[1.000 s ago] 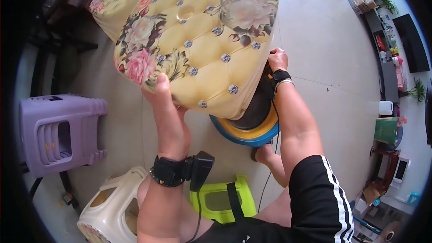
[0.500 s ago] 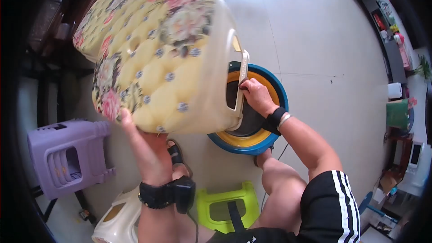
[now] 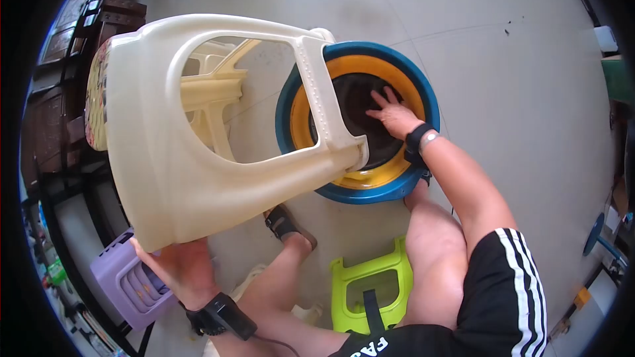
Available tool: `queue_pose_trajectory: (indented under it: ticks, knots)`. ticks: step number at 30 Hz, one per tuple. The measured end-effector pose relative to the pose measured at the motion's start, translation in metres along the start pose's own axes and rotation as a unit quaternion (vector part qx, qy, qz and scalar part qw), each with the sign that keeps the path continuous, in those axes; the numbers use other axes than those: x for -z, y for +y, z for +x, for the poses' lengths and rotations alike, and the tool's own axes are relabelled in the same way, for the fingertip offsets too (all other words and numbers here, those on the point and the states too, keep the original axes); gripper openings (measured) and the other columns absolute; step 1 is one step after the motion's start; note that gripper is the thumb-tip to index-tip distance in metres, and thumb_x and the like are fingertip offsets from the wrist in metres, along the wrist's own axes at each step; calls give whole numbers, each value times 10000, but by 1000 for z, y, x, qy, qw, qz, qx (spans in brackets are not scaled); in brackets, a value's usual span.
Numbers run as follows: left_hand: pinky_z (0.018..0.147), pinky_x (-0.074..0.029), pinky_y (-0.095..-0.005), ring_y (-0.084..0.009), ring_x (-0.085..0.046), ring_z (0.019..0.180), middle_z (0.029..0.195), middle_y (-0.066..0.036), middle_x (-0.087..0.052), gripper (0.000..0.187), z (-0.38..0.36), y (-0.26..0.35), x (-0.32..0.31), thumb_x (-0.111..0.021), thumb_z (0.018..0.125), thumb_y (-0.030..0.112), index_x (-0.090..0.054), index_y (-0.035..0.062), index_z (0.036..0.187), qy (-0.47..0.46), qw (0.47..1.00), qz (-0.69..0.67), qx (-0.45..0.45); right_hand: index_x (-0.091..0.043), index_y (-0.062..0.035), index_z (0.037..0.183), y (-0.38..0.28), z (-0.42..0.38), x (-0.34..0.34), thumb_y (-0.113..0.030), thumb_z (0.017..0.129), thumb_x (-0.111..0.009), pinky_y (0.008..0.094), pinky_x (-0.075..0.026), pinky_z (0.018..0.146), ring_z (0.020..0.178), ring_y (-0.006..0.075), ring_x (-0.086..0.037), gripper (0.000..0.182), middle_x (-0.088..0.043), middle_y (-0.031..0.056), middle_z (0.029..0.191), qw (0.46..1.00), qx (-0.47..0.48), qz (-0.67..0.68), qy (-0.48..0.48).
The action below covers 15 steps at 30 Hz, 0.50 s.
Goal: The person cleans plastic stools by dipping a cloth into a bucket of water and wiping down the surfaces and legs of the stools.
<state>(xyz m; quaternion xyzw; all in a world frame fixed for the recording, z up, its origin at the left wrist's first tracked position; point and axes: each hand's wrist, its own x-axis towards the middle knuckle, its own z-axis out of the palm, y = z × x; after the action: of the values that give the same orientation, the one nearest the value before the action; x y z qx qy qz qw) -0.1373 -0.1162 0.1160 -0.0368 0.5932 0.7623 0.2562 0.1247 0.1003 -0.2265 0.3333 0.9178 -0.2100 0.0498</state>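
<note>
My left hand (image 3: 178, 268) grips the lower left edge of a cream plastic stool (image 3: 145, 125), its fingers partly hidden underneath. The stool is tipped on its side, with its open frame and legs pointing right over a blue and orange basin (image 3: 430, 92). A strip of yellow flowered pattern shows beyond its left end. Inside the basin, over the dark bottom, my right hand (image 3: 397, 120) has its fingers spread. Whether a cloth lies beneath those fingers I cannot make out.
A lime green stool (image 3: 350, 284) stands between my legs. To the left is a purple plastic stool (image 3: 119, 284), close to a dark rack (image 3: 92, 205). My sandalled foot (image 3: 284, 221) is below the cream stool. A cable runs from the left wrist device (image 3: 228, 317).
The stool has turned from showing its flowered seat to showing its open side. My right hand has left the stool's leg, where it held something dark, and moved down into the basin.
</note>
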Motion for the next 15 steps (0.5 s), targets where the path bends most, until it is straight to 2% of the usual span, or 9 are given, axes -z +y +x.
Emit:
queue_pose_trajectory:
  ticks: [2, 5, 6, 7, 9, 12, 13, 15]
  knots:
    - [932, -411, -376, -195, -508, 984, 1097, -49, -564, 577, 1, -3, 6, -597, 879, 492, -488, 55, 1238, 8, 1000, -18, -9, -507, -349, 1335, -10, 9, -5, -116, 925, -423, 636, -322, 1021, 1339, 324, -347, 479, -381, 116, 1429, 983, -8, -54, -176]
    - [1054, -338, -445, -248, -458, 1177, 1198, -96, -534, 602, 0, -12, 18, -574, 902, 476, -449, 36, 1292, 12, 999, -43, -30, -369, -363, 1433, -11, 19, -5, -121, 921, -420, 591, -398, 955, 1351, 306, -333, 568, -339, 108, 1472, 953, -16, -78, -294]
    - [1079, -310, -461, -255, -424, 1233, 1239, -110, -519, 593, -4, -21, 22, -562, 913, 468, -444, 39, 1304, 2, 998, -58, -28, -473, -290, 1375, -10, 16, -6, -129, 922, -418, 514, -437, 930, 1268, 305, -454, 483, -476, 116, 1381, 962, -22, -83, -259]
    - [1104, -282, -478, -262, -389, 1289, 1280, -125, -503, 584, -10, -27, 24, -550, 923, 460, -440, 43, 1317, -9, 997, -74, -25, -527, -251, 1311, -8, 17, -8, -130, 912, -434, 497, -447, 916, 1209, 301, -502, 427, -529, 114, 1315, 960, -22, -82, -267]
    - [1108, -269, -491, -252, -349, 1323, 1351, -124, -459, 572, -29, -42, 20, -524, 939, 456, -430, 56, 1336, -27, 995, -88, 48, -636, -171, 1183, -2, 23, -16, -132, 891, -467, 465, -466, 887, 1092, 293, -597, 340, -635, 112, 1181, 956, -24, -82, -280]
    - [1111, -252, -520, -241, -327, 1348, 1414, -116, -421, 583, -36, -55, 12, -503, 943, 477, -418, 82, 1363, -48, 989, -69, 124, -710, -82, 913, -2, 12, -19, -104, 820, -534, 425, -491, 853, 942, 313, -659, 200, -702, 135, 964, 977, -47, -106, -179]
    - [1112, -247, -531, -238, -326, 1351, 1428, -112, -412, 591, -34, -57, 8, -499, 941, 488, -415, 91, 1371, -57, 987, -54, 143, -706, -61, 936, -1, 11, -18, -96, 816, -537, 429, -494, 852, 962, 317, -652, 209, -694, 144, 997, 979, -60, -72, -182]
    - [1104, -255, -547, -239, -323, 1354, 1426, -97, -417, 605, -31, -59, 5, -492, 937, 508, -406, 100, 1375, -141, 978, -52, 144, -698, -18, 983, -4, 11, -3, -79, 809, -545, 437, -499, 849, 1002, 326, -639, 240, -678, 163, 1062, 979, -87, 0, -182]
